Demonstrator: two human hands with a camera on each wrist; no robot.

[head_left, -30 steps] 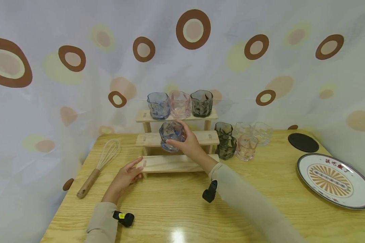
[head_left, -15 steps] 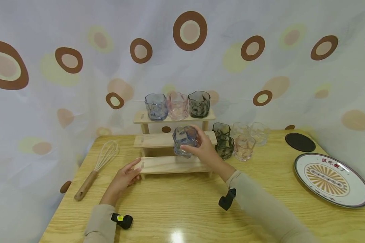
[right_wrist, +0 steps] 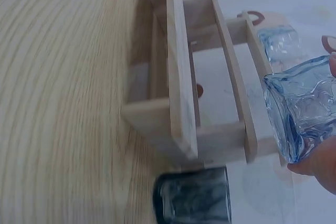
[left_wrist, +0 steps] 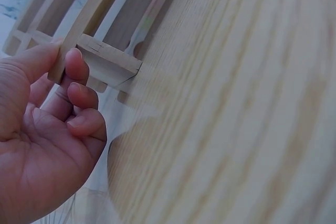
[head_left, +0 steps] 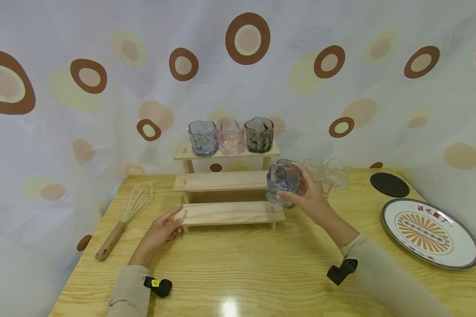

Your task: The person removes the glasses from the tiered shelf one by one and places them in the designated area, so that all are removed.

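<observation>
My right hand [head_left: 313,198] holds a blue wavy glass tumbler [head_left: 278,182] in the air at the right end of a three-step wooden rack [head_left: 230,213], thumb and fingers on its sides. In the right wrist view the same tumbler [right_wrist: 302,111] lies at the edge, with a thumb at its lower side. My left hand [head_left: 160,233] pinches the left end of the rack's lowest board; the left wrist view shows the thumb on one face and curled fingers [left_wrist: 77,66] on the other. Blue [head_left: 203,140], pink [head_left: 232,138] and dark grey [head_left: 259,136] tumblers stand along the top board.
Right of the rack stand dark grey tumblers [right_wrist: 194,198], clear tumblers [head_left: 337,174] and a pinkish one, partly hidden by my right hand. A whisk [head_left: 124,220] lies at left. A patterned plate [head_left: 430,233] and a black round mat [head_left: 389,184] are at right.
My right hand has carried the blue tumbler rightward, from in front of the middle board to the rack's right end, over the dark tumblers. The left hand stays on the rack.
</observation>
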